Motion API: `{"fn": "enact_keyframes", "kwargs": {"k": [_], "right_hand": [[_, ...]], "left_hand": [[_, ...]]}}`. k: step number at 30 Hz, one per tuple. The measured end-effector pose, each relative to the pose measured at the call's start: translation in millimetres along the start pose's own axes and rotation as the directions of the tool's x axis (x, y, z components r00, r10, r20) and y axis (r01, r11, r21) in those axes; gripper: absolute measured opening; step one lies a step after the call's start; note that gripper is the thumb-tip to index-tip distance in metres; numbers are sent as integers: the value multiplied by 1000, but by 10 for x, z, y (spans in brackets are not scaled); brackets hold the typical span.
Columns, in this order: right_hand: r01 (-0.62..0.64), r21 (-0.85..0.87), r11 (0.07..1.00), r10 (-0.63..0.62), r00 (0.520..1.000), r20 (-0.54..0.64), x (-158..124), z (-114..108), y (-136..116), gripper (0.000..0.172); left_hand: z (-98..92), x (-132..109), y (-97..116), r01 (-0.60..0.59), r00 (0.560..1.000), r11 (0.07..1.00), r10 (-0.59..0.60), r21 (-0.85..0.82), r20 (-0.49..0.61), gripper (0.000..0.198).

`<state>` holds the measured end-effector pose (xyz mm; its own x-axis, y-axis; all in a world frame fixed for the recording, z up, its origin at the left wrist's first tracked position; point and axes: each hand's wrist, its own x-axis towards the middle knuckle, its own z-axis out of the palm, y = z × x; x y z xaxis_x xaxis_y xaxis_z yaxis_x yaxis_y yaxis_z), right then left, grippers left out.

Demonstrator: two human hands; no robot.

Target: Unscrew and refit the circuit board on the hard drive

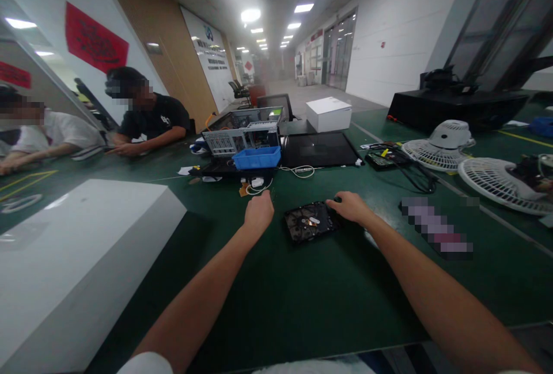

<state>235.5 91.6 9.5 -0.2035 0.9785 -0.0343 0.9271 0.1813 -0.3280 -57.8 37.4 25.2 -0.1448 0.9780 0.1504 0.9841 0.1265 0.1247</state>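
A black, flat, rectangular device [306, 229], like an opened disk drive, lies on the green table with a small silver part near its middle. At its far right corner is my right hand [353, 209], its thumb and fingertips closed on the edge; a small dark piece shows by the fingers. My left hand [260, 211] is closed in a fist to the left of the device, apart from it. Whatever that fist holds, if anything, is hidden. Just beyond it are a white cable [261, 191] and a brown scrap [243, 189].
A blue tray [257, 158] stands before an open computer case [224, 142]. A dark flat panel [319, 149] and a white box [329, 113] lie behind. Fan parts [436, 146] are at right, a large white box [86, 259] at left. Two people sit at far left.
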Motion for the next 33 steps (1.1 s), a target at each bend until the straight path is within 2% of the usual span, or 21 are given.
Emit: {"fn": "enact_keyframes", "kwargs": {"k": [5,8,11,14,17,20,23,28,33], "right_hand": [[-3,-4,1000,3,1000,3,15,13,9,43],[2,-22,1000,-3,1000,-10,23,21,9,43],[2,-35,999,-3,1000,-26,19,22,0,43],[-10,-32,999,9,1000,-17,6,10,-16,43],[-10,-31,999,10,1000,-12,-10,-9,-30,42],[-5,-28,1000,5,1000,-3,-20,-23,-35,42],[-4,-22,1000,4,1000,3,-19,-23,-32,42],[-17,-23,1000,17,1000,2,-3,-9,-17,42],[2,-32,999,-2,1000,0,9,3,1,44]], "left_hand": [[-47,-10,-240,59,998,998,-59,15,3,32],[-86,-116,-397,79,996,997,-78,-5,44,33],[-112,-258,-462,76,996,996,-73,-46,59,38],[-111,-379,-397,65,997,995,-62,-75,39,44],[-92,-428,-250,-7,1000,997,8,-80,9,45],[-73,-399,-104,-65,998,997,64,-52,-9,43],[-55,-327,-14,-60,998,998,60,-24,-5,36],[-24,-229,25,-43,999,999,43,-13,-28,29],[-9,-273,-31,-52,998,996,48,-74,-49,32]]}}
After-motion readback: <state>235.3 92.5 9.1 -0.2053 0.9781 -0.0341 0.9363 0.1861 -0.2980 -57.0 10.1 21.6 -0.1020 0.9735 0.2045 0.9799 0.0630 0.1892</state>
